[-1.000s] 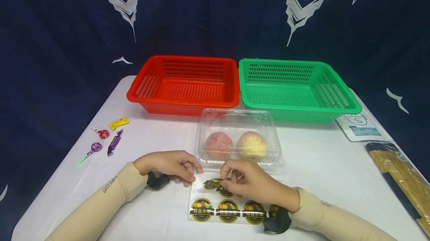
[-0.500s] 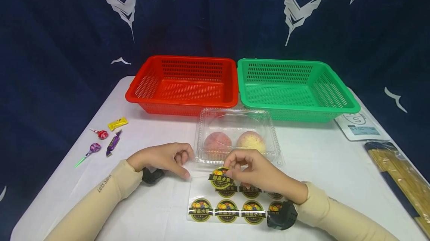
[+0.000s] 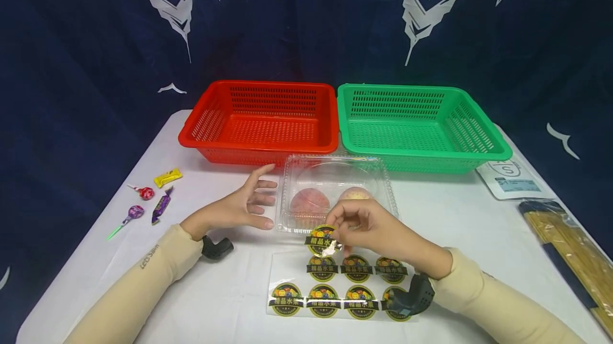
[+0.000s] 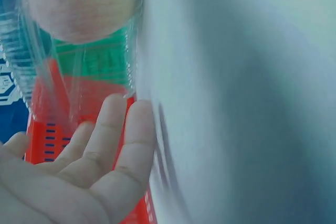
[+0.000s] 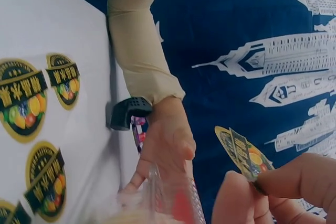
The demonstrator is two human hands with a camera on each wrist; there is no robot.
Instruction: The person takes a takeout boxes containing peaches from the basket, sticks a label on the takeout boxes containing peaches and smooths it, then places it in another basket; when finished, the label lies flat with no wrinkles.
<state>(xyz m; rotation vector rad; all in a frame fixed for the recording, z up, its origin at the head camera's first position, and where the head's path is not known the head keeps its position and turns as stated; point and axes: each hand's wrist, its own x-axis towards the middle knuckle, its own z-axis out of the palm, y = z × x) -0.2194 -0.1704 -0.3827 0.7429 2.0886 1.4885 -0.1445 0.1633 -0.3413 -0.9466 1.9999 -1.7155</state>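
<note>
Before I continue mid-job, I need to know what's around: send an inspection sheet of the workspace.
Surface: white table.
Job things: sticker, off the sheet; box holding two peaches.
Clutter: lollipops and candies left; red basket and green basket behind the box; packet and brown bundle right.
Left grip: spread open beside the box; contact unclear.
Right grip: pinching the sticker.
Cables: nothing seen.
Surroundings: navy curtain with white prints.

Red basket (image 3: 265,149) + green basket (image 3: 426,156): 2, upper middle of frame. Clear container (image 3: 337,167): 1, center; peaches (image 3: 309,204): 2, inside. Sticker sheet (image 3: 289,264): 1, lower middle; round stickers (image 3: 323,301): 7 on sheet (3 + 4). Held sticker (image 3: 320,240): 1. Left hand (image 3: 237,208) + right hand (image 3: 369,225): 2. Lollipops (image 3: 136,212): 2, left; wrapped candies (image 3: 162,206): 2, left. White packet (image 3: 517,179): 1, right.
</note>
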